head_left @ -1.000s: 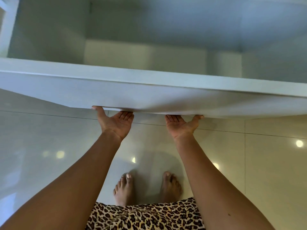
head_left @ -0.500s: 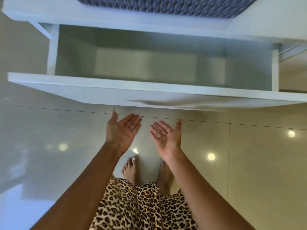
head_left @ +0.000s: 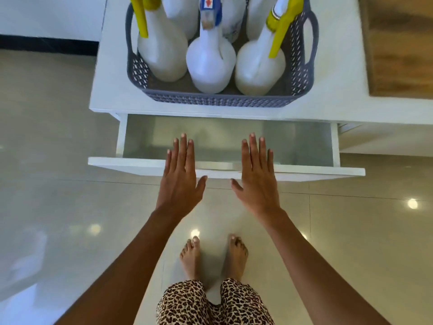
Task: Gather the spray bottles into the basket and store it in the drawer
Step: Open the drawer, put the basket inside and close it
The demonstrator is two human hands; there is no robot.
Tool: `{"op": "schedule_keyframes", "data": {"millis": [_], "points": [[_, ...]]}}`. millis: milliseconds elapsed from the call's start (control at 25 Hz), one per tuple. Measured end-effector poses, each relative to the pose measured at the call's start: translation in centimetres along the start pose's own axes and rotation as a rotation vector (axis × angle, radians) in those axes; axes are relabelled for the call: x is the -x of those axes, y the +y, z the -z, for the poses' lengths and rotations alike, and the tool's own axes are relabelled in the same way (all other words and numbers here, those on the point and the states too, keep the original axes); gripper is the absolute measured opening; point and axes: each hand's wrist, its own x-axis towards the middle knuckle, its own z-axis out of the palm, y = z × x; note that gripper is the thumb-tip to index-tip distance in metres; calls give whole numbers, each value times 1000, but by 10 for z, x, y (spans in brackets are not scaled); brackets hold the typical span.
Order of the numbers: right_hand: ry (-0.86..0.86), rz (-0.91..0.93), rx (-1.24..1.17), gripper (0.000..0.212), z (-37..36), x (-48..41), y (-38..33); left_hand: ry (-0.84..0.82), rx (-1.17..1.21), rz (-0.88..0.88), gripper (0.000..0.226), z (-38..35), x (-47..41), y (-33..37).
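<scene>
Leopard-print trousers (head_left: 210, 303) and two bare feet (head_left: 213, 256) on the glossy floor (head_left: 58, 207) lie nearest. Above them the left hand (head_left: 179, 181) and right hand (head_left: 257, 184) reach forward, palms down, fingers (head_left: 184, 148) straight and nearly together, thumbs out toward each other; both hold nothing. They hover over the front panel of the drawer (head_left: 304, 172), which stands pulled out and looks bare inside. Whether the palms touch the panel cannot be told.

Beyond it, on the white table (head_left: 112, 97), sits the grey basket (head_left: 220, 99) with the bottles (head_left: 210, 66) upright inside it, so the gathering seems done and the basket is not yet stored.

The step in hand appears to be fetching the basket. It would go best with one hand on each side, at the loop handles (head_left: 310, 41), lifted level so the tall bottles do not topple, then lowered straight into the drawer without catching the table's edge. Whether the triggers will fit under the table once the drawer closes is uncertain; check before pushing.

Counted: one basket, one open drawer, two free hands, and at least five bottles, three in front, two with yellow triggers (head_left: 280, 36) and one with blue (head_left: 210, 12), and two or more behind, partly cut off
</scene>
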Motion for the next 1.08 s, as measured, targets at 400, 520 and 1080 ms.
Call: {"op": "schedule_keyframes", "data": {"millis": [400, 520, 1080], "points": [[-149, 0, 88, 54, -17, 14, 1, -255, -367, -27, 107, -16, 23, -8], [-194, -5, 86, 51, -21, 29, -3, -291, -339, -29, 108, -14, 39, -5], [-324, -30, 137, 54, -44, 140, -22, -468, -301, -174, 86, -19, 136, -4]]}}
